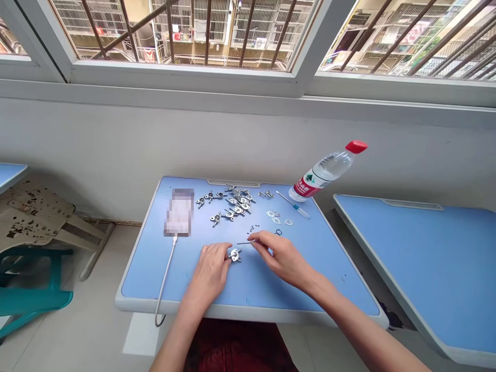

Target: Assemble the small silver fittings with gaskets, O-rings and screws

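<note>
Metal fitting [234,254], small, shiny and lobed, lies flat on the blue surface [248,289], near its front, pinched in the closed grip of the left hand [211,268]. The right hand [281,256] grip pinches a thin metal rod [245,243], its long axis pointing left.

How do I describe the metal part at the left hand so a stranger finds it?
Find the blue desk under the window. Near its front edge, the left hand pinches one small metal part. Unlike the heap of similar parts at the far edge, it sits alone.
</note>
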`<state>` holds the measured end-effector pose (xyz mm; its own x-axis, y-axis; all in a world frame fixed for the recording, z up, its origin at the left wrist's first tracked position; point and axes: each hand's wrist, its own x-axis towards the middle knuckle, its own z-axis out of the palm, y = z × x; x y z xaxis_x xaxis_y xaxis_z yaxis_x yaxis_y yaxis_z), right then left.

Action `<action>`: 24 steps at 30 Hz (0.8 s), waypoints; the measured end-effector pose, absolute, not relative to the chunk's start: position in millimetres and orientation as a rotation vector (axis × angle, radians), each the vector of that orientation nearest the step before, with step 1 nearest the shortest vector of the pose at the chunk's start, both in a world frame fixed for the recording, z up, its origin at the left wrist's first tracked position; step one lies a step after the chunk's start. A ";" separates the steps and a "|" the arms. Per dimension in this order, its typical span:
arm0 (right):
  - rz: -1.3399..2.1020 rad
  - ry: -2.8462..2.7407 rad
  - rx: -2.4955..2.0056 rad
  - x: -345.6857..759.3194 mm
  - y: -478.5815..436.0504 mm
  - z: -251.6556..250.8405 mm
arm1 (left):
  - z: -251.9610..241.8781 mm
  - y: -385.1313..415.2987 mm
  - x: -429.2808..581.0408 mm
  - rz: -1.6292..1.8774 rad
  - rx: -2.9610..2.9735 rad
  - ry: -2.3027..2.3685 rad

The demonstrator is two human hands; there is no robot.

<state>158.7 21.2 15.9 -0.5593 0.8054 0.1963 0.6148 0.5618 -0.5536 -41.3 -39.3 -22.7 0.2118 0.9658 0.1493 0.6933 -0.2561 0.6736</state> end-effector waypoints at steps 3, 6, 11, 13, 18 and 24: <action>0.676 -2.250 -1.223 164.7 18.2 13.1 | -10.4 -46.3 -47.6 0.675 1.983 1.533; 0.741 -2.186 -1.268 171.2 17.6 10.7 | 2.6 -42.3 -57.0 0.649 2.144 1.559; 0.775 -2.170 -1.239 177.9 14.8 15.4 | 12.3 -24.2 -58.0 0.426 2.312 1.345; 0.729 -2.232 -1.163 179.0 12.1 20.5 | 10.4 -21.4 -53.1 0.401 2.287 1.356; 0.518 -2.436 -0.934 178.1 5.1 32.3 | 0.2 -24.6 -43.7 0.412 2.228 1.423; 0.312 -2.622 -0.835 175.6 0.2 39.9 | -6.6 -28.7 -40.3 0.488 2.180 1.448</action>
<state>175.6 0.2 39.9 -0.7560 0.5924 0.2786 0.5104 0.7999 -0.3158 -40.3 -28.7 -6.6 0.3780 0.9252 0.0320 0.7563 -0.3285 0.5658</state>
